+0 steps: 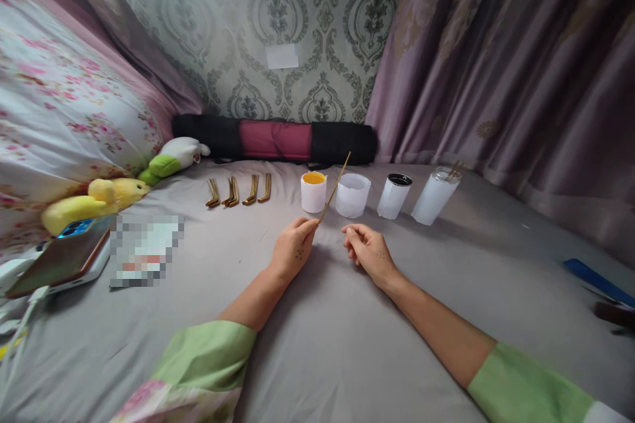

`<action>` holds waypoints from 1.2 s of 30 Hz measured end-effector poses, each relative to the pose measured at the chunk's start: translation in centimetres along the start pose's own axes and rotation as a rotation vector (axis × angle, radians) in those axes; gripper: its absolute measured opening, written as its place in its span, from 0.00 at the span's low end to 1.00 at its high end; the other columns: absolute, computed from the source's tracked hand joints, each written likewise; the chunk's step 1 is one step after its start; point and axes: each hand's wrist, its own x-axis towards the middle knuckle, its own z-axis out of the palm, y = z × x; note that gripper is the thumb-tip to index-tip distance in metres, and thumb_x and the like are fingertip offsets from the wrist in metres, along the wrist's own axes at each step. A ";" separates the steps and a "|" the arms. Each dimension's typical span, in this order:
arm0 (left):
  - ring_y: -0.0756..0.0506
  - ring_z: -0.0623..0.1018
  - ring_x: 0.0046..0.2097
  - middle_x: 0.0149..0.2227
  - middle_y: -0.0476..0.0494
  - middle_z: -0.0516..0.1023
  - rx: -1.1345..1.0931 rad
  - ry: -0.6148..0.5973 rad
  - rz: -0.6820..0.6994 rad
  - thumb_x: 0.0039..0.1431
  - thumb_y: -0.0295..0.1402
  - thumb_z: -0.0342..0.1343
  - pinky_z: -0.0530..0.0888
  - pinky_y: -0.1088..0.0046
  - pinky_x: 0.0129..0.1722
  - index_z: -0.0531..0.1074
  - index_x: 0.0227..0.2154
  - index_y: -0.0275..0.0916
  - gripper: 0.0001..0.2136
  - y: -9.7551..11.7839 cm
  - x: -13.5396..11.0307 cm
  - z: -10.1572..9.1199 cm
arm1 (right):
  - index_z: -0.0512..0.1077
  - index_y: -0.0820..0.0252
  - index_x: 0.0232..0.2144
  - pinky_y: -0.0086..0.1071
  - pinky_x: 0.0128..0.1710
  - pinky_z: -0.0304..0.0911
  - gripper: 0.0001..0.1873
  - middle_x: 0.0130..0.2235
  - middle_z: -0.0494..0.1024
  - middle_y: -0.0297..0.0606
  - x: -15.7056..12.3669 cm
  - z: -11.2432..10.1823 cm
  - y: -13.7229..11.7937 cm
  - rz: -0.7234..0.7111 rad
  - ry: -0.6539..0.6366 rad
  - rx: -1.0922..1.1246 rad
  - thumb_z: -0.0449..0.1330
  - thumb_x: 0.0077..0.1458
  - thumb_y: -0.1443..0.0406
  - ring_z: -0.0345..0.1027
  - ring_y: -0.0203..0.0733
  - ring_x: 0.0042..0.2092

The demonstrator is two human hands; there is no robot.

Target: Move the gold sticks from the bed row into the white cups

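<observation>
Probably light and brittle, the stick [335, 186] beside the yellow-filled cup [313, 196] suits the left hand [296, 246] pinching low, right hand [371, 254] curled, contents unclear.

You can pass over the grey sheet [307, 370] at the frame's lower centre, but from centre rightward the yellow-filled cup [313, 198], wide tub [352, 202], dark-mouthed can [393, 203] and stick-holding cylinder [430, 205] block you, your slanted rod [335, 187] crossing the first gap.

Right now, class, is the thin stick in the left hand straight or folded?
Straight: the thin stick rises from the left hand without a visible fold.
</observation>
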 end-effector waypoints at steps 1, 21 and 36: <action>0.49 0.69 0.35 0.37 0.43 0.71 0.014 -0.005 0.005 0.57 0.33 0.41 0.64 0.75 0.35 0.70 0.41 0.43 0.14 0.0 0.0 0.0 | 0.66 0.63 0.34 0.20 0.12 0.52 0.17 0.24 0.67 0.34 0.0 0.0 -0.1 -0.004 0.002 0.000 0.49 0.49 0.55 0.58 0.29 0.19; 0.48 0.69 0.40 0.39 0.43 0.70 0.316 -0.100 0.195 0.58 0.30 0.39 0.65 0.74 0.37 0.65 0.45 0.43 0.15 0.2 -0.3 -0.1 | 0.64 0.64 0.39 0.22 0.14 0.55 0.20 0.26 0.68 0.35 -0.3 0.2 -1.2 -0.016 -0.002 0.085 0.54 0.45 0.57 0.59 0.29 0.21; 0.47 0.67 0.38 0.37 0.43 0.68 0.463 -0.198 0.283 0.56 0.27 0.40 0.65 0.73 0.36 0.65 0.42 0.40 0.13 0.9 -0.3 -0.3 | 0.66 0.63 0.36 0.22 0.14 0.54 0.22 0.26 0.68 0.34 -0.2 0.3 -1.0 -0.004 0.003 0.156 0.54 0.45 0.52 0.59 0.29 0.21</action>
